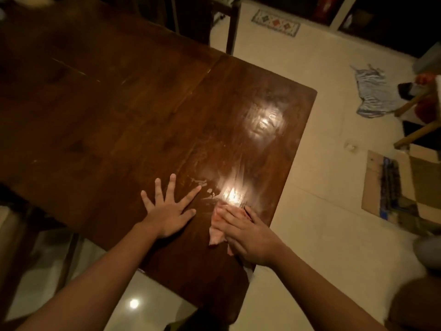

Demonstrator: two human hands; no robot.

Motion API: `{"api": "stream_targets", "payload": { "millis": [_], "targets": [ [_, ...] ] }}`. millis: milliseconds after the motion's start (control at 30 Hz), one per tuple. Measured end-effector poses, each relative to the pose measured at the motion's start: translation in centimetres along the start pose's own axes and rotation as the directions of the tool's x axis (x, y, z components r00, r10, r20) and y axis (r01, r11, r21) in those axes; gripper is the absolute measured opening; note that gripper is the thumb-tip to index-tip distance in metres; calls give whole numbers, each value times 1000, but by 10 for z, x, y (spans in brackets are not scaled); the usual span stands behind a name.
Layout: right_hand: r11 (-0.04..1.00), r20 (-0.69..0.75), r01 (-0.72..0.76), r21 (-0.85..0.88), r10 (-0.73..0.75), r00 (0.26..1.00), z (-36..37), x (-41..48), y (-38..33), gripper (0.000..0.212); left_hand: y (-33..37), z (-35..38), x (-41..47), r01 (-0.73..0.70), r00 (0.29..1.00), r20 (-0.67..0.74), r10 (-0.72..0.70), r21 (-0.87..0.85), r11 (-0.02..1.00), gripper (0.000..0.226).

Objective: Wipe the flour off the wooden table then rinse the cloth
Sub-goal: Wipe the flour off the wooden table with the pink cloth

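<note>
Head view, looking down across a dark wooden bench (pixel 143 103) standing on a pale tiled floor (pixel 310 163). Shows the left hand (pixel 167 211) laid palm-down on bare wood near the close edge, with fingers (pixel 171 185) straight, fanned wide and grasping nothing. Shows the right hand (pixel 248 235) just beside it, toward the bench's near right corner, pressing flat on a pale pink cloth (pixel 217 235), with fingers stretched out over the fabric rather than curled round it (thumb angled off to the right), so released, not clenched. Finds the cloth crumpled under that palm and touching the wood, one fold poking out on the left side below the knuckles.

Picks out white flour smears (pixel 200 181) on the bench just beyond the cloth, between the two sets of fingertips, plus a streaky pale film farther up the right end. Catches two bright lamp reflections (pixel 265 120) in that film, the nearer one touching the cloth's far edge.

Off the bench, on the floor: a small patterned mat (pixel 275 22) at the far side, a crumpled blue-grey fabric (pixel 374 91) well to the right, and flattened cardboard (pixel 372 185) nearer. Too dim to tell more.
</note>
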State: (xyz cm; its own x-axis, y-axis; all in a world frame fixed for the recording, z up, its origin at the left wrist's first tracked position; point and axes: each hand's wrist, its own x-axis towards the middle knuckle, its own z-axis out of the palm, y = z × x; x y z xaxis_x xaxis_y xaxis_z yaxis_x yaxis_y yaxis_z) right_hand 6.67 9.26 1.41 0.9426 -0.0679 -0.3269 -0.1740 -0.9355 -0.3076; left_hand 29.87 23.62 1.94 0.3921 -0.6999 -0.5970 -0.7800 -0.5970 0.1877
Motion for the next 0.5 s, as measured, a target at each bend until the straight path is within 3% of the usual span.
{"api": "stream_targets", "payload": {
  "millis": [67, 133, 267, 400, 433, 500],
  "targets": [
    [997, 30, 71, -27, -71, 997, -13, 5, 36, 52, 12, -5, 20, 0, 998, -62, 1, 16, 1000, 56],
    [999, 16, 19, -48, -18, 1000, -27, 15, 76, 51, 29, -14, 43, 24, 995, -95, -24, -8, 1000, 52],
    [972, -98, -230, -40, 226, 969, -61, 36, 158, 50, 54, -31, 74, 82, 991, -99, -86, -42, 996, 51],
    [831, -212, -524, 188, 555, 804, -95, 61, 233, 49, 58, -40, 76, 111, 993, -30, -114, -70, 991, 53],
    [828, -250, -529, 186, 560, 790, -99, 64, 239, 49, 58, -42, 75, 121, 992, -12, -122, -80, 989, 54],
    [936, -304, -324, 141, 352, 885, -94, 61, 237, 50, 67, -45, 77, 152, 988, 4, -152, -100, 983, 54]
  ]
}}
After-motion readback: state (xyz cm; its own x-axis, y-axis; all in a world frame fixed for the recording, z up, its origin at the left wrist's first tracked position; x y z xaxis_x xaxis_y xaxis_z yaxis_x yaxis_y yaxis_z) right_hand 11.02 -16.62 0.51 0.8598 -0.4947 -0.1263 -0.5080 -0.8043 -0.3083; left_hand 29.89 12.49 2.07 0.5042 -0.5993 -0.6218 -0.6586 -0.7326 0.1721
